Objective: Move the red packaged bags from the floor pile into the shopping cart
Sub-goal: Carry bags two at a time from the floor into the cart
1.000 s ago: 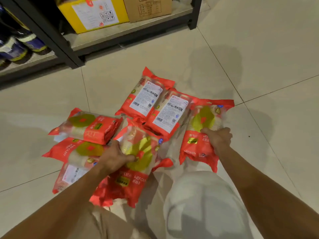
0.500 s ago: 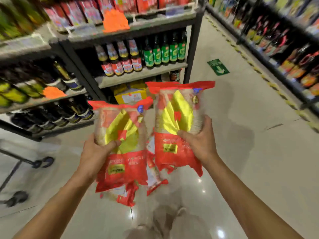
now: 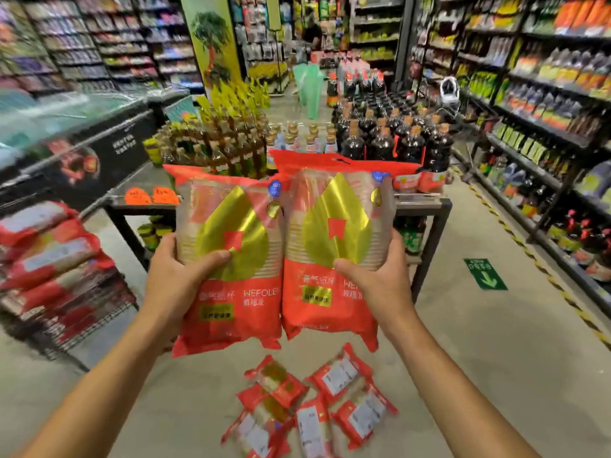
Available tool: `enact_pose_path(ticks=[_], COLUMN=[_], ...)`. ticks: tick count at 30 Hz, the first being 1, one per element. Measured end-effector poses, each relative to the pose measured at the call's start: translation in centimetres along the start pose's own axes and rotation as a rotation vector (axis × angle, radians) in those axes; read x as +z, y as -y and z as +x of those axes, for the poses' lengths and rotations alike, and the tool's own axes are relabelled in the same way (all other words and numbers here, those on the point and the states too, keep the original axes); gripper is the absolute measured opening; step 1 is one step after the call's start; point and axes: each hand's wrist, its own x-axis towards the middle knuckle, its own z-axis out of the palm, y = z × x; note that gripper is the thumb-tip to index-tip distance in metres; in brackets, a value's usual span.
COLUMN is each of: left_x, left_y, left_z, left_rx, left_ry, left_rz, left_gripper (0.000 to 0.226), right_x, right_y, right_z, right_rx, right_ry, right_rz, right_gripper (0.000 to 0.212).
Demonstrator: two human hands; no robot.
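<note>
I hold two red packaged bags upright and side by side at chest height, each with a gold leaf print. My left hand point(image 3: 172, 276) grips the left bag point(image 3: 231, 292) by its left edge. My right hand point(image 3: 380, 276) grips the right bag point(image 3: 330, 292) by its right edge. Below them the floor pile point(image 3: 310, 404) of several more red bags lies on the tiles. The shopping cart point(image 3: 86, 312), a wire basket, stands at the left and holds several red bags point(image 3: 49, 252).
A low black-framed display table point(image 3: 439, 206) with bottles of oil and dark sauce stands straight ahead. A chest freezer point(image 3: 82, 140) is at the left, stocked shelves point(image 3: 545, 127) line the right aisle. A green floor arrow point(image 3: 485, 274) marks the right floor.
I lifted both bags from the floor pile up to chest height, and my view rose from the floor to the aisle and swung so the cart shows at the left.
</note>
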Motion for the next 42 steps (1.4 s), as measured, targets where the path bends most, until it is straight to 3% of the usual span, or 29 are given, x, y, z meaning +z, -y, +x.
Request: enact_pose_path(ticks=[4, 9, 13, 16, 20, 23, 30, 34, 39, 42], left_x=[-3.8, -9.6, -15.2, -19.3, -25.0, -29.6, -42.4, -49.0, -55.7, -58.5], left_y=[-1.0, -0.9, 0.0, 0.5, 1.4, 2.3, 4.1, 4.8, 6.0, 6.9], left_z=[-2.6, -6.7, -10.8, -14.0, -18.0, -20.6, -26.7, -29.4, -31.3, -31.3], left_rx=[-0.017, -0.041, -0.081, -0.095, -0.100, -0.115, -0.117, -0.111, -0.142, -0.144], left_ry=[-0.141, -0.343, -0.504, -0.622, -0.744, -0.819, -0.925, -0.967, -1.018, -1.040], left_rz=[-0.007, 0.029, 0.051, 0.058, 0.072, 0.051, 0.024, 0.023, 0.002, -0.034], left_gripper=[0.068, 0.060, 0.073, 0.072, 0.061, 0.051, 0.063, 0.056, 0.079, 0.073], right_x=[2.6, 8.2, 13.6, 17.7, 23.2, 27.3, 38.0, 43.8, 49.4, 52.6], right_y=[1.2, 1.1, 0.8, 1.4, 2.2, 2.8, 5.6, 7.0, 8.0, 8.1], right_z=[-0.3, -1.9, -4.8, -7.6, -11.9, -15.4, -25.6, -31.0, -35.2, -36.6], right_rx=[-0.004, -0.023, -0.004, 0.004, 0.017, 0.019, -0.028, -0.060, -0.084, -0.092], right_ry=[0.132, 0.295, 0.460, 0.583, 0.737, 0.806, 0.912, 0.967, 1.008, 1.042], right_rz=[0.046, 0.072, 0.095, 0.117, 0.146, 0.159, 0.186, 0.174, 0.158, 0.139], right_gripper=[0.097, 0.097, 0.107, 0.102, 0.078, 0.079, 0.077, 0.078, 0.074, 0.075])
